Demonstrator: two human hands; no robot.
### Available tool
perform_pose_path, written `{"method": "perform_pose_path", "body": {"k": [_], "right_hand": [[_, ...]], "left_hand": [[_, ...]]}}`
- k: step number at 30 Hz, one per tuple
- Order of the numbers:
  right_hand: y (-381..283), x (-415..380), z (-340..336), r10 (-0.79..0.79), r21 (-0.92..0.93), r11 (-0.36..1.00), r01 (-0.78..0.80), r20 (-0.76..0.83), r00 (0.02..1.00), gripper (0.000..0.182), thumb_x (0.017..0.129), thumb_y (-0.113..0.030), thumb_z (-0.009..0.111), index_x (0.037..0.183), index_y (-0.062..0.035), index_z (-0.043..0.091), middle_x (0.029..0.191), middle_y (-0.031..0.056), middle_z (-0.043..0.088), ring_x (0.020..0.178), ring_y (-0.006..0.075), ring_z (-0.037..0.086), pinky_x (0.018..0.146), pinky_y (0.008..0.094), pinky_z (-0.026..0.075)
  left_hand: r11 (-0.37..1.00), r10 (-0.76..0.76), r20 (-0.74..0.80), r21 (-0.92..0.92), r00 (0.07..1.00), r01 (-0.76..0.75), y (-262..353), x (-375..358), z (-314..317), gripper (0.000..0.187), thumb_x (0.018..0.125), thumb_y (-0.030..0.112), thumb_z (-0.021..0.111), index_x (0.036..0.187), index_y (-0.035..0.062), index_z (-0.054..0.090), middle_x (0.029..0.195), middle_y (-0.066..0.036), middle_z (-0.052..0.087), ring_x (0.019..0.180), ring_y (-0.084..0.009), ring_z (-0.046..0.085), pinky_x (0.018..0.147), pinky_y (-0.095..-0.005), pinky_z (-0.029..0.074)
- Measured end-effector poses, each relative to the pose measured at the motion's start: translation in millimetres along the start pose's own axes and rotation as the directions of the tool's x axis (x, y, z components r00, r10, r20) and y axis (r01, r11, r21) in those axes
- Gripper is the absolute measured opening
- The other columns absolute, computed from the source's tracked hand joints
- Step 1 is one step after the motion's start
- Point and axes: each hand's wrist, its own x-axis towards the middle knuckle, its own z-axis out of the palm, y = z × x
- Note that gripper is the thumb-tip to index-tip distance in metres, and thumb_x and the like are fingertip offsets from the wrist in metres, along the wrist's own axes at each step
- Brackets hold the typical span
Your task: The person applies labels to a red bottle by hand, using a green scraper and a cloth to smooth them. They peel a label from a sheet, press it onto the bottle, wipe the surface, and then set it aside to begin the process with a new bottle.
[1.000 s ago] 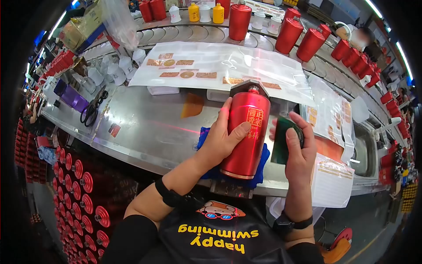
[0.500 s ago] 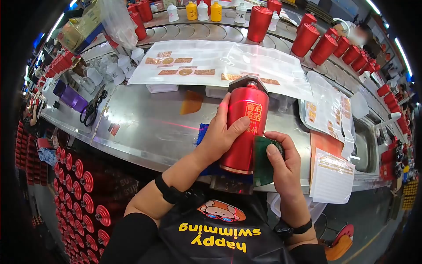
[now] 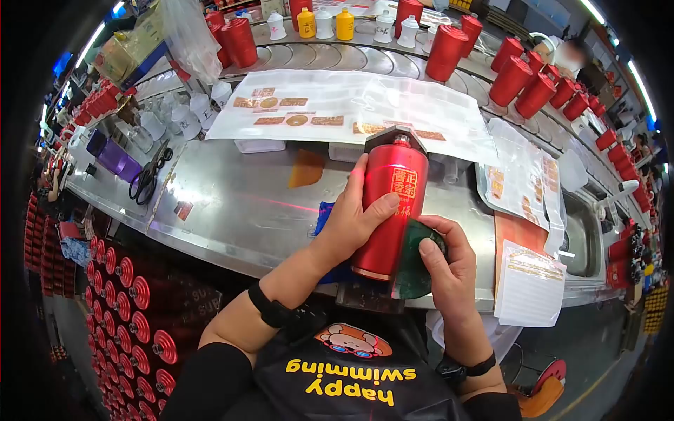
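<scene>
Just in front of me is a red bottle point(image 3: 388, 238) with gold characters on its front, its neck resting at a dark angular holder point(image 3: 379, 138). My left hand point(image 3: 351, 219) wraps round the bottle's left side, thumb across its front. In my right hand point(image 3: 453, 263) a dark green flexible scraper point(image 3: 414, 270) is pinched between thumb and fingers. The scraper's edge lies against the bottle's right side. Under the bottle, a blue cloth point(image 3: 324, 216) partly shows. Behind it spreads a translucent sheet of gold-brown decals point(image 3: 302, 102).
Scissors point(image 3: 149, 177) and a purple bottle point(image 3: 116, 158) lie at left on the metal table point(image 3: 232, 210). An amber scraper piece point(image 3: 306, 168) is nearer. More decal sheets point(image 3: 498, 182) and a sink point(image 3: 581, 238) are at right. Red bottles point(image 3: 446, 52) stand on the curved conveyor point(image 3: 337, 59).
The green scraper has turned and now bends closer against the bottle's right side. My left hand keeps its hold. Red bottles on the conveyor have shifted right.
</scene>
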Motion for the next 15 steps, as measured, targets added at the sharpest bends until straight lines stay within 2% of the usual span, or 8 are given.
{"method": "perform_pose_path", "body": {"k": [4,15], "right_hand": [[-0.2,-0.7,2.1,-0.004,-0.031,1.0,0.004,-0.021,1.0,0.025,0.097,-0.007,0.059,0.12,0.0014,0.057,0.105,0.003,0.061,0.091,0.0057,0.054,0.082,0.0213,0.046],[-0.1,2.0,3.9,0.005,-0.072,0.997,-0.006,-0.027,1.0,0.024,0.096,-0.006,0.058,0.119,0.0011,0.058,0.097,0.002,0.063,0.085,0.0051,0.054,0.076,0.0212,0.046]], "left_hand": [[1.0,0.005,-0.001,0.009,1.0,-0.005,1.9,-0.3,0.3,0.091,0.094,0.04,0.064,0.151,-0.01,0.013,0.137,-0.026,0.049,0.123,-0.0282,0.054,0.103,-0.0357,0.042],[1.0,0.017,-0.009,0.012,1.0,-0.017,-2.8,0.1,0.8,0.094,0.093,0.043,0.065,0.151,-0.0103,0.013,0.137,-0.026,0.05,0.123,-0.0284,0.055,0.103,-0.0355,0.043]]}}
